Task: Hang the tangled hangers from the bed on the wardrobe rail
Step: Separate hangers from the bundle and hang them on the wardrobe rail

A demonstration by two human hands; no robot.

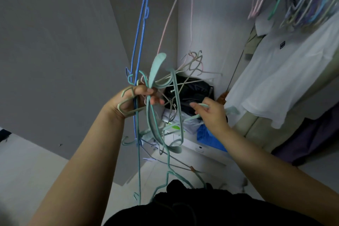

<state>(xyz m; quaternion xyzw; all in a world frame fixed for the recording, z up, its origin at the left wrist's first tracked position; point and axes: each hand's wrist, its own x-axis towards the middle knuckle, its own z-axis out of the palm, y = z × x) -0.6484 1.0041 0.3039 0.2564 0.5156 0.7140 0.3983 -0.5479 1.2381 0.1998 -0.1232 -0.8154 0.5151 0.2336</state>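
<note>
A person stands at an open wardrobe (211, 24), its grey door (64, 51) swung out at left and a white garment (286, 79) hanging inside at right beneath a row of hangers already hung (300, 2) at the top right corner; the rail itself is not in view. Held up in front of the wardrobe is the tangled bundle of hangers (159, 97), teal, grey and pale pink wire and plastic frames locked through one another, with a long blue hanger (139, 42) standing straight up out of it and a pink hanger (172, 14) rising beside that. The left hand (132, 101) has its grip closed round the knot where the hooks meet, several loops threaded over its fingers. The right hand (211, 110) pinches the end of a single pale teal hanger (201, 105) between thumb and fingertips, just right of the bundle. The step in hand looks to be separation, not hanging. The next move probably calls for working that one hanger free of the frames crossing it, the left hand steadying the rest, before lifting it towards the row above.
</note>
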